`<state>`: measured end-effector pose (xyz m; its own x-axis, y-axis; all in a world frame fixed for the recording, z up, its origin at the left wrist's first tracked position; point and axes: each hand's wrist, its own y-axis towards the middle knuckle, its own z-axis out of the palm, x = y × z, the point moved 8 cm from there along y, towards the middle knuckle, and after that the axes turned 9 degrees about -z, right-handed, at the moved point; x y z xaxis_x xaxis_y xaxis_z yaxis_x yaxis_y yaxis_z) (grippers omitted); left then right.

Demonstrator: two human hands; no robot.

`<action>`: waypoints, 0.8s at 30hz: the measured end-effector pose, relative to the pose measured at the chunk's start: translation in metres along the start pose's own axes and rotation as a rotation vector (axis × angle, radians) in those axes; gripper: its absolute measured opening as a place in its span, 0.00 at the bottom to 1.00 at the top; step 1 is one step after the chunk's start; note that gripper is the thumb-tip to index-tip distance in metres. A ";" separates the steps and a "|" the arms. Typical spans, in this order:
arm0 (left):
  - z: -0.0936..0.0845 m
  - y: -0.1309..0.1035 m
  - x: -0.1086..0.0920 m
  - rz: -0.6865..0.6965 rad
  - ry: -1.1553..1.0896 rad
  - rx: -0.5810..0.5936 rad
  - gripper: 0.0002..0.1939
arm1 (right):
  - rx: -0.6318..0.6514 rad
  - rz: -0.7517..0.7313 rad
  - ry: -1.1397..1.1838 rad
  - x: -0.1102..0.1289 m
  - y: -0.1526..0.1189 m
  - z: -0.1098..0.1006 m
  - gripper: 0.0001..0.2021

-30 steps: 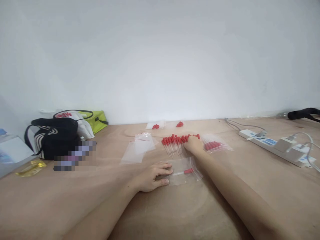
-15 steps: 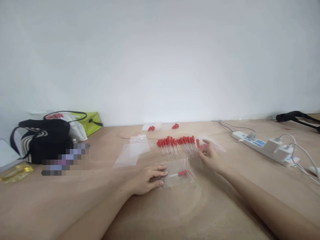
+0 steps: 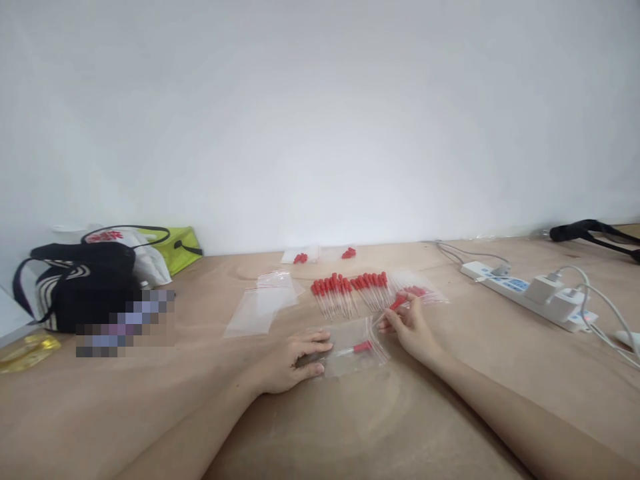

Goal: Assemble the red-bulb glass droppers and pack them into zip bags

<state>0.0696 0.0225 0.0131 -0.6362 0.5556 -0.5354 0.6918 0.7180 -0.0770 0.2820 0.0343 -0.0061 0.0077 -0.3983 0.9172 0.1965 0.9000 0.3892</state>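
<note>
In front of me lies a clear, flat plastic zip bag (image 3: 345,367), its seal strip at the right end, with one slender dropper with a red bulb (image 3: 363,347) inside, lying lengthwise, bulb toward the seal. My left hand (image 3: 285,363) is palm down at the bag's left end, fingers and thumb spread, fingertips on the film and gripping nothing. A light, even press there suits thin film; pushing hard could wrinkle it. My right hand (image 3: 417,333) is half closed just beyond the seal, fingertips pinched on a second red-bulbed dropper (image 3: 399,303). I can't tell how firm that pinch is, nor whether the seal is parted. A gentle hold near the bulb, with the thin stem lined up with the bag's length, looks the safest way to handle it, since a sideways tip could snag the film. Beyond the bag, loose red-bulbed droppers lie side by side in a left group (image 3: 333,287) and a right group (image 3: 371,281), with a filled clear bag (image 3: 433,287) to their right and flat empty-looking bags (image 3: 257,312) to their left. Farther off sit two small red piles (image 3: 301,258); a white power strip (image 3: 520,288) is at the right, a black striped bag (image 3: 100,287) at the left.
</note>
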 end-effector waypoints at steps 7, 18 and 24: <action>0.000 -0.001 0.002 -0.024 -0.006 0.001 0.21 | -0.008 0.026 -0.036 0.004 -0.003 -0.005 0.28; -0.002 -0.002 -0.002 -0.017 -0.001 -0.015 0.24 | 0.161 0.077 -0.171 -0.010 -0.012 0.010 0.16; -0.001 -0.001 0.003 -0.014 -0.014 -0.022 0.24 | 0.219 0.036 -0.235 -0.008 -0.009 0.017 0.13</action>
<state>0.0667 0.0236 0.0128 -0.6406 0.5398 -0.5461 0.6753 0.7346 -0.0661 0.2637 0.0326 -0.0150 -0.2208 -0.3362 0.9155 -0.0156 0.9398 0.3414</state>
